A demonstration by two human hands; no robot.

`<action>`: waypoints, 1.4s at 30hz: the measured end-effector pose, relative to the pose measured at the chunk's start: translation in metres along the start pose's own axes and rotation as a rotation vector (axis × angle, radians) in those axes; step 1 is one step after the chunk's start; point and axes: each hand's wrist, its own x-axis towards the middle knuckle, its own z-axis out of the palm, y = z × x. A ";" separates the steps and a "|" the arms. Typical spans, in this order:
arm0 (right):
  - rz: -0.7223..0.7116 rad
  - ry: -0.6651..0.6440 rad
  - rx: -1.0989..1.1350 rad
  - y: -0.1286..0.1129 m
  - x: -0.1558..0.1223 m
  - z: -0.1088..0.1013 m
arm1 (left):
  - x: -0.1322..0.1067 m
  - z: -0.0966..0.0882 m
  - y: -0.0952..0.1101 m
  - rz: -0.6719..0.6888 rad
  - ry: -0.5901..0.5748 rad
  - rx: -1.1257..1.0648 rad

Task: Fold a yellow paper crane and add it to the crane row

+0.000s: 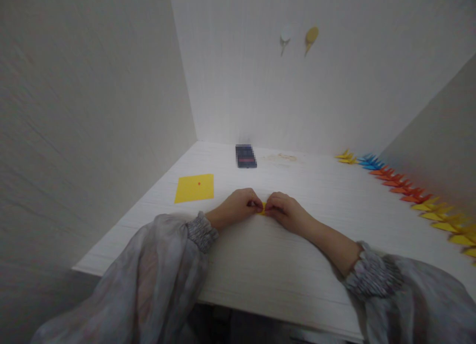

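Note:
Between my two hands, just above or on the white table, is a small piece of folded yellow paper point(264, 208). My left hand point(243, 203) pinches its left end, fingers closed. On the right end, my right hand point(284, 208) is also closed, thumb and fingers pressed together. Most of the paper is hidden by my fingers, so its full shape does not show. To the left of my hands lies a flat sheet of yellow paper point(189, 189) with a small red mark on it.
A dark, blurred-out phone-like object point(246, 156) lies near the back wall. Several folded paper cranes in yellow, blue and red point(397, 183) line the right side of the white table point(282, 279). Two hooks point(311, 35) are on the back wall. Walls stand left and right.

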 end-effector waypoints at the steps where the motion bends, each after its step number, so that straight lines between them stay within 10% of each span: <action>1: 0.003 -0.005 -0.005 -0.001 0.000 0.000 | 0.000 -0.001 0.001 -0.002 -0.005 0.001; 42: 0.057 -0.056 -0.110 -0.006 0.000 0.006 | 0.001 -0.002 0.006 -0.103 -0.020 -0.075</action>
